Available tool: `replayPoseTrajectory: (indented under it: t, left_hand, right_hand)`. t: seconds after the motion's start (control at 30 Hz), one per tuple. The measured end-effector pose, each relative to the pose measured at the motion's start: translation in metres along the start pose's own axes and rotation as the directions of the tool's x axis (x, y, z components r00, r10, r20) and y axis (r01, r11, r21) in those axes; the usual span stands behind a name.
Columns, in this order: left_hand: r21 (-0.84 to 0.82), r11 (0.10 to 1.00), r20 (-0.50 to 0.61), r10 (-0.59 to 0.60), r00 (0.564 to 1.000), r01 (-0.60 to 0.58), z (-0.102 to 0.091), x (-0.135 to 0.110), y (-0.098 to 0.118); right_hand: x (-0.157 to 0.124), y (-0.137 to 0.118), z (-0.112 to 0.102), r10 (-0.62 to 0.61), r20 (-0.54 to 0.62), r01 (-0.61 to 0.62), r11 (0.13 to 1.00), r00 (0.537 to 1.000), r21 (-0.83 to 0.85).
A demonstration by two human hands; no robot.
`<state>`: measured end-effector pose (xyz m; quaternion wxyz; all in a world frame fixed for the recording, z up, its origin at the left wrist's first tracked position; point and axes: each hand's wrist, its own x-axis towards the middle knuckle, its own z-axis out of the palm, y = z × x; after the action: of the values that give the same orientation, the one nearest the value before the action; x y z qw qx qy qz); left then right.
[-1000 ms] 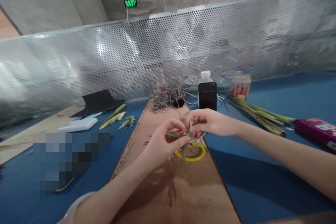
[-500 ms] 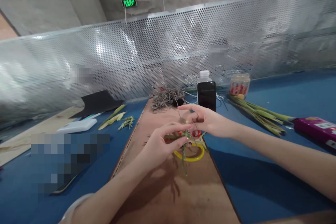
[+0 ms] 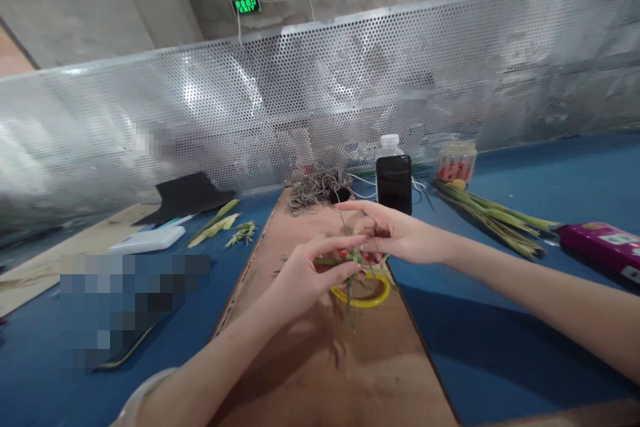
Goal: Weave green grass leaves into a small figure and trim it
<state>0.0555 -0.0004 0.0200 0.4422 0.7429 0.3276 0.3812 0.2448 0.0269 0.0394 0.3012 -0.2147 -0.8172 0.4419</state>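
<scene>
Both hands meet over a wooden board. Between the thumb and fingers of my left hand (image 3: 313, 270) is a small bundle of knotted green leaf strips (image 3: 351, 287), its thin ends hanging down and sticking out sideways. My right hand (image 3: 393, 233) pinches the top of the same piece, index finger stretched forward. A thin grey strand (image 3: 343, 219) rises near the right fingertips; whether they grip it I cannot tell. Behind and under the strips lies a yellow ring-shaped thing (image 3: 384, 293), with bits of red near it, partly hidden by my fingers.
Tangled grey cord (image 3: 315, 191) lies at the board's (image 3: 380, 373) far end. A phone (image 3: 394, 183) leans on a bottle (image 3: 390, 141). To the right are a jar (image 3: 456, 161), long green leaves (image 3: 493, 220) and a purple box (image 3: 597, 243); leaf scraps (image 3: 215, 225) lie left.
Almost nothing differs. My fingers have shifted very slightly on the leaf strips, and the hanging ends have swayed a little.
</scene>
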Motion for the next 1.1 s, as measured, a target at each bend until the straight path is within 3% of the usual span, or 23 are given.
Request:
replayPoseTrajectory:
  t: [0.17, 0.5, 0.83, 1.1]
  left_hand:
    - [-0.154, 0.988, -0.027, 0.009, 1.000, -0.013, 0.0018, 0.0013, -0.0009]
    - [-0.400, 0.899, 0.015, -0.187, 0.982, 0.178, 0.0043, 0.0054, -0.0053]
    - [-0.436, 0.838, 0.097, -0.319, 0.943, 0.329, 0.0013, 0.0049, -0.0034]
    - [-0.433, 0.839, 0.106, -0.316, 0.943, 0.329, -0.0002, 0.0045, -0.0052]
  right_hand:
    - [0.0002, -0.0028, -0.0010, 0.038, 0.020, -0.039, 0.997, 0.999, 0.065]
    - [-0.0004, -0.0061, 0.0025, 0.007, 0.016, -0.008, 0.998, 1.000, 0.062]
    - [-0.0009, -0.0054, 0.0038, 0.031, 0.019, -0.030, 0.997, 0.999, -0.066]
    - [0.0016, -0.0064, 0.0073, 0.070, -0.049, -0.074, 0.994, 0.996, -0.081]
